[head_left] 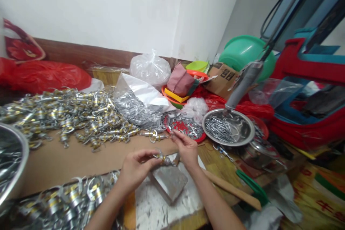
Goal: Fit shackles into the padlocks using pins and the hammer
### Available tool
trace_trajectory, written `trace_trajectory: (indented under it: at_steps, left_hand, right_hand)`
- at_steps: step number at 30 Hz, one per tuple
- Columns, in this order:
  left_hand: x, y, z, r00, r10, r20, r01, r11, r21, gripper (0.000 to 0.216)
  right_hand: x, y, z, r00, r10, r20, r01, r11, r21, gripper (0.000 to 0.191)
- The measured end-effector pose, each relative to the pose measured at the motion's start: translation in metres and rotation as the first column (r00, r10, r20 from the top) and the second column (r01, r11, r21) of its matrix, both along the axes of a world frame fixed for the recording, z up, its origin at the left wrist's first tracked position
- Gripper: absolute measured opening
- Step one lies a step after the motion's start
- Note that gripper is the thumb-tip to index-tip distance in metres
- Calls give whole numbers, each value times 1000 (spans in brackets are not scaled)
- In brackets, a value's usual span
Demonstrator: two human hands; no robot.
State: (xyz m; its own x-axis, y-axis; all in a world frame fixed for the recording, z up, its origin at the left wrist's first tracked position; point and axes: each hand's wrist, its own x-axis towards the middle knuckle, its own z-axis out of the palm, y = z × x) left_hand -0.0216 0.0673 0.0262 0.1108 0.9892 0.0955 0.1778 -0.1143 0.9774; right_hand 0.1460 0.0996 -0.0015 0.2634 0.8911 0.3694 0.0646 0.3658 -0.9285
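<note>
My left hand (134, 168) pinches a small silver hook fitting with a yellow band (163, 157) just above a grey metal block (170, 183). My right hand (187, 150) is raised to the right of it, thumb and fingers pressed together. Whatever sits between those fingertips is too small and blurred to name. Beneath the block lies a worn pale sheet (159, 212). A wooden-handled tool (231, 188) passes under my right forearm, its far end partly hidden.
Hook fittings (61, 115) are heaped at the left, with more in front. Behind are a bag of metal pins (132, 109), a red tray of small parts (198, 134) and a steel bowl of pins (222, 129). A grey tool (244, 82) hangs over the bowl. Another steel bowl (23, 147) stands left.
</note>
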Motion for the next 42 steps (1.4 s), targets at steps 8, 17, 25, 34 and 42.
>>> trace_trajectory:
  at_steps: [8,17,25,34,42]
  left_hand:
    - [-3,1,-4,993,19,-120,7,977,213,8]
    - [1,-5,-10,983,79,-164,-14,931,364,10]
    - [5,-7,-22,985,119,-127,-38,859,510,10]
    - [7,-6,-15,993,83,-81,-42,908,417,12]
    - [1,-5,-11,990,141,-3,-137,966,221,15]
  right_hand:
    - [-9,-18,7,975,218,46,-217,976,-23,32]
    - [-7,-22,12,924,355,-141,-371,921,-114,44]
    - [-2,-22,19,899,409,-154,-434,877,-204,50]
    - [1,-23,13,880,472,-53,-475,870,-134,49]
    - [3,-30,14,862,41,506,-322,815,482,31]
